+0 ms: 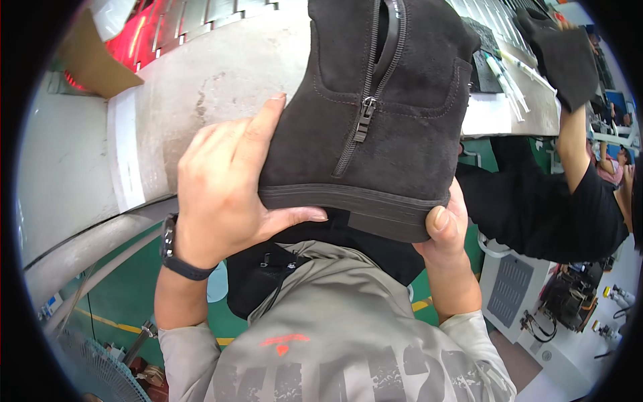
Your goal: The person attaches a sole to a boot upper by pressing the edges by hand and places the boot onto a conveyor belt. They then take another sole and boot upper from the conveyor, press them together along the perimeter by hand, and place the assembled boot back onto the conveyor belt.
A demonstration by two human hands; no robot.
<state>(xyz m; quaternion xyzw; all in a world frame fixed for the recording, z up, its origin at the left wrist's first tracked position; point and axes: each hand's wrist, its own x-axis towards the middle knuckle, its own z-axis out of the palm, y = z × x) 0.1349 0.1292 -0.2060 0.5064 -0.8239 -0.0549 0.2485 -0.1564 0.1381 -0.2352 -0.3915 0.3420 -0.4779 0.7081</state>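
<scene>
A black suede ankle boot (315, 151) is held up in front of me between both hands, its sole edge facing me. Along its side runs a metal zipper (365, 117), partly undone toward the top, with the slider about midway. My left hand (228, 177) grips the toe end, thumb under the sole and index finger stretched along the upper. At the heel end, my right hand (445, 224) holds the boot with its thumb against the sole edge; its other fingers are hidden behind the boot.
A worktable (161, 114) lies beyond the boot, with a slatted metal conveyor (201, 17) behind it. Syringe-like tubes (512, 84) lie at the right. A co-worker in black (542, 208) there holds up another dark boot (569, 63). A fan (94, 365) stands at lower left.
</scene>
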